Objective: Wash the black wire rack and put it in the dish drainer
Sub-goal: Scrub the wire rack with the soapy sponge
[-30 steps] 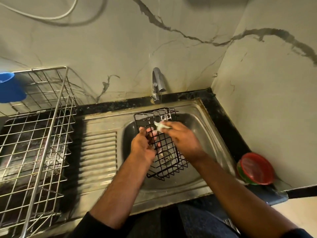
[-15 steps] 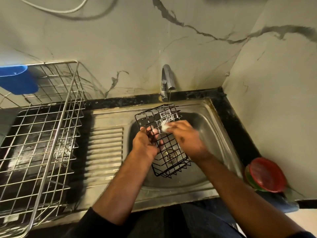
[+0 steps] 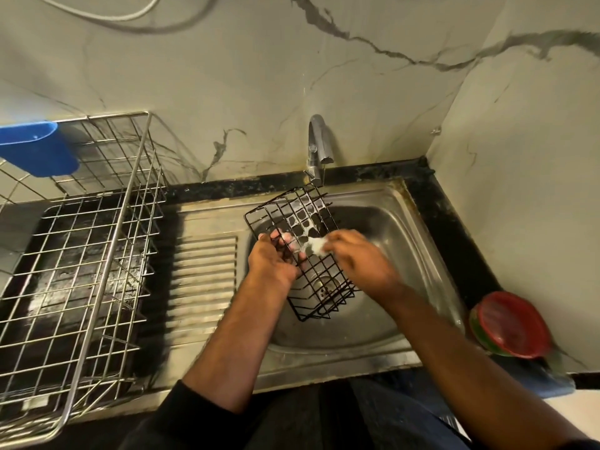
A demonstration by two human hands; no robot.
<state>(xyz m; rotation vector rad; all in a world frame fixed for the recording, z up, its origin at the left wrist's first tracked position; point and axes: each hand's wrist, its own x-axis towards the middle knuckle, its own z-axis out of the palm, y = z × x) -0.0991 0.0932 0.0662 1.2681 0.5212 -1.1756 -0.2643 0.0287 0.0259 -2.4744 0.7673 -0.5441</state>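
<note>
Gripping black wire rack (image 3: 316,258) in left hand (image 3: 271,259), pinching soapy scrubber (image 3: 316,244) in right hand (image 3: 352,254); best working every wire crossing.

The left hand (image 3: 271,258) covers part of the black wire rack (image 3: 305,251), and its fingertips go behind the wires. The right hand (image 3: 357,258) is blurred; it hides most of a small white soapy thing (image 3: 315,244), so I cannot tell what this is. The dish drainer (image 3: 81,254) is cut by the left and bottom edges. The blue container (image 3: 35,151) is cut by the left edge. The right forearm hides part of the sink (image 3: 406,241) wall. Both sleeves leave the picture at the bottom edge.
</note>
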